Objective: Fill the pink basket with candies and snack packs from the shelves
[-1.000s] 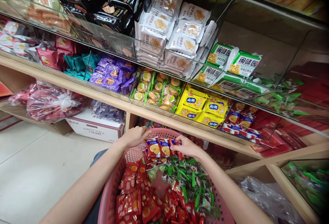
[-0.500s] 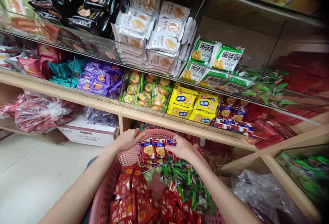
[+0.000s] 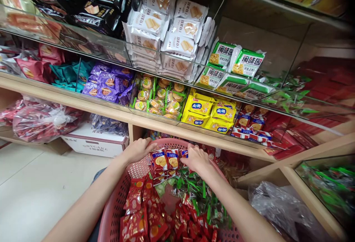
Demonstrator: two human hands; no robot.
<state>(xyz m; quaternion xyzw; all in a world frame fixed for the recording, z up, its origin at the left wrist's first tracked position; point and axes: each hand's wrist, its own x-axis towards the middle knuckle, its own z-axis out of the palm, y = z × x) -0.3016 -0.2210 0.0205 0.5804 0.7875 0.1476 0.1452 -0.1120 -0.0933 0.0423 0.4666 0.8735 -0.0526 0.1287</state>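
A pink plastic basket (image 3: 108, 212) with perforated sides stands in front of me below the shelves. My left hand (image 3: 140, 150) is closed over its far left rim, thumb toward the inside. At the far right rim, my right hand (image 3: 197, 157) is curled over the edge; some of its fingers are hidden. Beside its thumb, small red-and-blue biscuit packets (image 3: 160, 160) lean against the far inner wall. Red snack packets (image 3: 135, 194) fill the left and front, and clear packets with green ends (image 3: 198, 188) lie at the right.
Glass-fronted shelves hold white cake packets (image 3: 151, 23), green-and-white packets (image 3: 246, 62), yellow packets (image 3: 198, 106) and purple packets (image 3: 107, 83). At lower left are a white carton (image 3: 94, 142) and a tied plastic bag (image 3: 47, 120); crumpled clear plastic (image 3: 280, 205) lies at right.
My right hand has shifted slightly right, its thumb drawing back from the red-and-blue packets. My left hand stays on the rim. The view has tilted a little.
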